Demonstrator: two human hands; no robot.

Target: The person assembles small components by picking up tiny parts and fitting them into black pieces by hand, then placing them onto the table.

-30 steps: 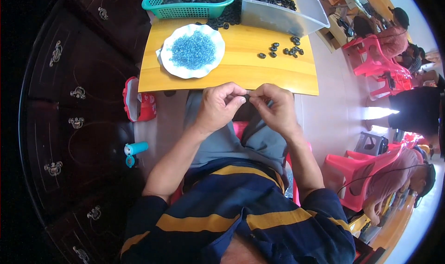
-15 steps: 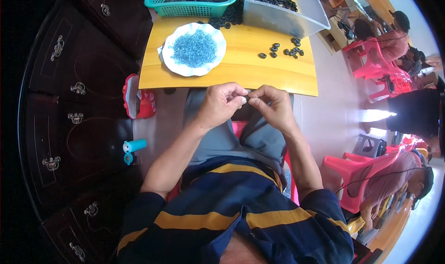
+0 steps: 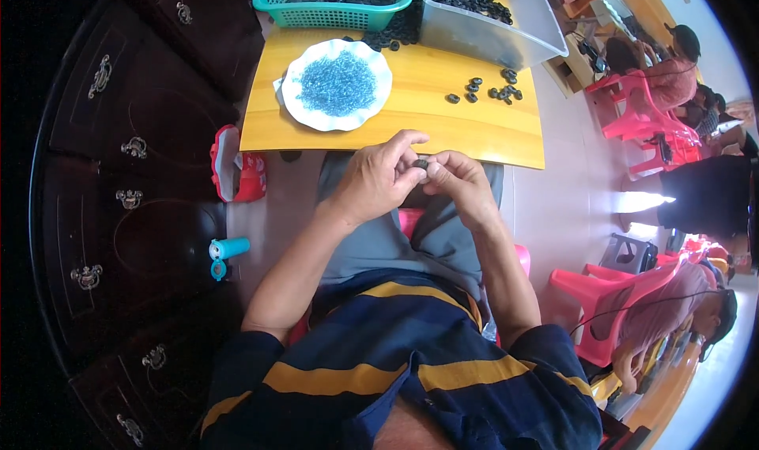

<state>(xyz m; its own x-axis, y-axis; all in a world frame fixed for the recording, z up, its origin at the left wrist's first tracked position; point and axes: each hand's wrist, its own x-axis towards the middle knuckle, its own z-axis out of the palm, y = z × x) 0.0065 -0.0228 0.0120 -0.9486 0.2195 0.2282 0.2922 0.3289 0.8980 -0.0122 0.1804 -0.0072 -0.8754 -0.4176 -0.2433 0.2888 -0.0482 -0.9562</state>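
Note:
Between my fingertips, just off the table's near edge, is a small black ring-like part (image 3: 421,164). My right hand (image 3: 464,187) pinches it from the right with thumb and fingers. From the left, the thumb and a finger of my left hand (image 3: 371,177) close on it, while that hand's index finger is raised and bent above. The fingers partly cover the part. Beyond my left hand, a white scalloped plate (image 3: 293,111) carries a heap of small clear bluish pieces (image 3: 338,84). Several similar black rings (image 3: 506,94) lie loose at the table's right side.
A green basket (image 3: 336,15) and a translucent bin (image 3: 490,45), both with many black parts, stand at the far side of the yellow table (image 3: 427,122). Dark drawers (image 3: 150,181) line the left. A teal flask (image 3: 229,248) is on the floor. People sit on pink chairs (image 3: 589,292) at right.
My left index finger has lifted away from the pinch, and more of the black part shows between my hands. The view has shifted slightly.

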